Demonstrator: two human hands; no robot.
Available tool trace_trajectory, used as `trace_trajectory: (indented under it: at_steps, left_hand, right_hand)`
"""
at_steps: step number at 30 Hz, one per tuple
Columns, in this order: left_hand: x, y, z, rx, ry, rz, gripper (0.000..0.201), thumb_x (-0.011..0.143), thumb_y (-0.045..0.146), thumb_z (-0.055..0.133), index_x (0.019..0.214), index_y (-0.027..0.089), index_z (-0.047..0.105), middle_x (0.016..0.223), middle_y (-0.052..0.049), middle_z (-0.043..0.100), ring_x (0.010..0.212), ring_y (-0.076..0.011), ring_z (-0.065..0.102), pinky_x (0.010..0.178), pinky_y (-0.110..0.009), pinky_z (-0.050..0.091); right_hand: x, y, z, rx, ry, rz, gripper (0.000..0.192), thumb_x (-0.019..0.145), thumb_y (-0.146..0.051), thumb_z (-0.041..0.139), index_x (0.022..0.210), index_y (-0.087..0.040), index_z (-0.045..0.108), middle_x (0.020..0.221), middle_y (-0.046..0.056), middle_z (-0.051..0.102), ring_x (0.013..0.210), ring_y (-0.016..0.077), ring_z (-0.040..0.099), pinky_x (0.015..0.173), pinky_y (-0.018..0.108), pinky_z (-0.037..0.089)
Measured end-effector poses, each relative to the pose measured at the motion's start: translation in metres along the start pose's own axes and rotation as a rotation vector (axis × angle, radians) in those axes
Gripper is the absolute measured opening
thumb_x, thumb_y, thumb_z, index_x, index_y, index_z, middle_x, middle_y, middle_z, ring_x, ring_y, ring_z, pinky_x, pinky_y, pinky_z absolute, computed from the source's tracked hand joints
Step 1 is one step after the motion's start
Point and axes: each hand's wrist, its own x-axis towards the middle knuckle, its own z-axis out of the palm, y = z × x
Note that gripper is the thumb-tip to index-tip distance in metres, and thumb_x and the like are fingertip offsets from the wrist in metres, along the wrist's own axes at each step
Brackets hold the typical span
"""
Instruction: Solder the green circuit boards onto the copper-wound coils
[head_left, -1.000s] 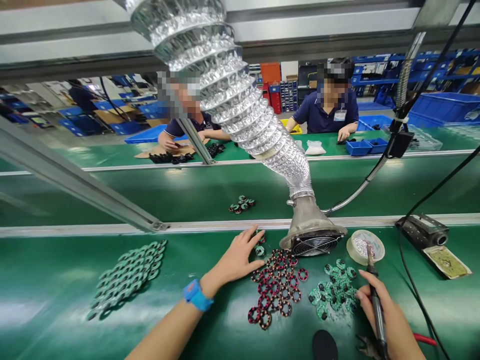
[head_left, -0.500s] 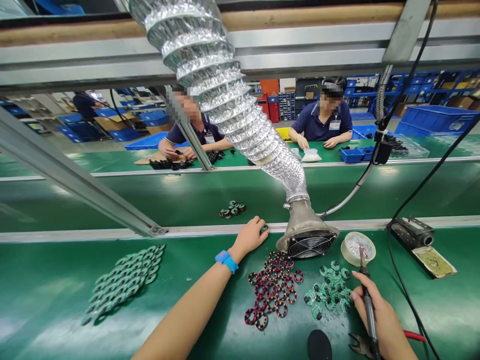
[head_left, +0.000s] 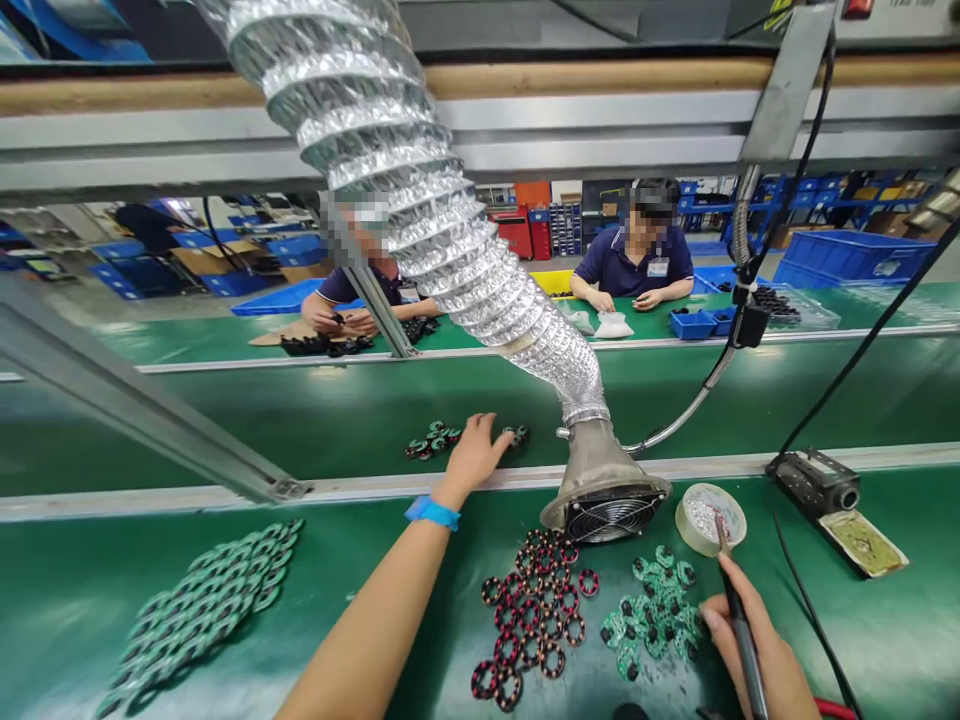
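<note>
My left hand [head_left: 474, 455], with a blue wristband, reaches over the metal rail onto the green strip behind it. Its fingers are spread and nothing shows in them. Small green-and-black round parts [head_left: 431, 440] lie left of it, and a few more green parts [head_left: 516, 436] lie by its thumb. My right hand [head_left: 757, 630] grips a soldering iron [head_left: 739, 610] like a pen. The iron's tip points into a round tub [head_left: 686, 520] of shiny shavings. Left of that hand sits a pile of green discs [head_left: 660, 610]; black-and-red rings [head_left: 529, 610] lie nearer the middle.
A metal fume hood with fan [head_left: 611, 510] hangs from a silver duct [head_left: 510, 290] in front of me. Linked green rings [head_left: 210, 600] lie at left. A soldering stand [head_left: 821, 490] with a sponge is at right. Two co-workers sit across the bench.
My left hand has moved left and farther over the rail. The green part it had at its fingers now lies apart on the back strip. The iron remains in my right hand.
</note>
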Motion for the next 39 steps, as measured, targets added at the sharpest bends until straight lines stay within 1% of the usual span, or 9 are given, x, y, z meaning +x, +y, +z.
trace_trajectory:
  at_steps: [3,6,11,13,18,25,30,34,39]
  left_hand:
    - [-0.05,-0.021,-0.036,-0.082,0.003,-0.083,0.042,0.1,0.04,0.043,0.131,0.012,0.05,0.128,-0.017,0.057,0.097,-0.0211,0.063,0.092,-0.045,0.053]
    - [-0.121,-0.03,-0.065,-0.172,-0.111,-0.124,0.045,0.094,0.049,0.043,0.12,0.013,0.053,0.101,-0.01,0.064,0.081,-0.0204,0.062,0.079,-0.039,0.055]
    - [-0.226,-0.002,-0.087,-0.281,-0.313,-0.167,0.032,0.089,0.048,0.049,0.1,0.019,0.056,0.08,-0.001,0.06,0.075,-0.0181,0.061,0.071,-0.032,0.053]
    - [-0.248,0.017,-0.083,-0.311,-0.404,-0.155,0.027,0.089,0.043,0.051,0.101,0.02,0.055,0.081,-0.001,0.058,0.074,-0.0177,0.059,0.069,-0.031,0.051]
    - [-0.256,0.045,-0.063,-0.248,-0.431,-0.091,0.033,0.084,0.027,0.056,0.116,0.019,0.058,0.103,-0.006,0.057,0.078,-0.0181,0.055,0.076,-0.035,0.049]
    - [-0.257,0.061,-0.072,-0.49,-0.501,-0.135,0.027,0.087,0.03,0.057,0.111,0.019,0.062,0.083,0.0,0.052,0.068,-0.0144,0.05,0.064,-0.028,0.045]
    - [-0.266,0.107,-0.081,-0.72,-0.748,0.151,0.026,0.09,0.022,0.058,0.114,0.024,0.066,0.092,-0.002,0.057,0.078,-0.0142,0.054,0.075,-0.028,0.046]
    - [-0.268,0.13,-0.079,-0.743,-0.788,0.303,0.034,0.094,0.015,0.048,0.12,0.029,0.065,0.094,-0.003,0.059,0.087,-0.016,0.056,0.077,-0.029,0.046]
    - [-0.274,0.134,-0.073,-0.927,-0.734,0.056,0.032,0.093,0.019,0.049,0.124,0.023,0.051,0.098,-0.004,0.059,0.088,-0.0162,0.056,0.081,-0.031,0.049]
  right_hand:
    - [0.0,-0.019,-0.013,-0.085,0.12,0.009,0.046,0.095,-0.048,0.05,0.134,-0.023,0.054,0.11,0.009,0.073,0.097,0.0232,0.073,0.078,0.031,0.06]
    - [0.002,-0.037,-0.026,-0.074,0.225,-0.018,0.039,0.094,-0.047,0.05,0.122,-0.022,0.06,0.109,0.012,0.071,0.098,0.0264,0.071,0.084,0.04,0.059]
    - [0.005,-0.048,-0.035,-0.009,0.027,0.075,0.042,0.095,-0.047,0.051,0.128,-0.022,0.058,0.098,0.009,0.073,0.083,0.0236,0.072,0.078,0.039,0.059]
    - [0.003,-0.052,-0.037,0.022,0.068,0.137,0.043,0.097,-0.047,0.049,0.132,-0.024,0.055,0.098,0.007,0.075,0.082,0.0224,0.073,0.079,0.039,0.058]
    - [-0.008,-0.076,-0.045,0.122,0.071,0.035,0.045,0.1,-0.044,0.044,0.138,-0.021,0.048,0.1,0.009,0.076,0.081,0.0217,0.074,0.081,0.043,0.059]
    - [-0.05,-0.115,-0.043,0.135,-0.183,-0.118,0.029,0.097,-0.029,0.054,0.125,-0.026,0.053,0.102,0.006,0.077,0.082,0.0185,0.076,0.077,0.031,0.063]
    - [-0.065,-0.144,-0.025,0.34,-0.406,-0.226,0.046,0.093,-0.019,0.058,0.136,-0.027,0.041,0.114,0.008,0.073,0.089,0.0165,0.074,0.082,0.032,0.062]
    - [-0.062,-0.153,-0.02,0.365,-0.417,-0.328,0.054,0.091,-0.022,0.064,0.139,-0.028,0.039,0.125,0.009,0.067,0.107,0.021,0.07,0.089,0.036,0.061]
    - [-0.061,-0.148,-0.019,0.34,-0.326,-0.36,0.053,0.093,-0.022,0.062,0.14,-0.029,0.037,0.115,0.007,0.07,0.105,0.0204,0.071,0.092,0.039,0.059]
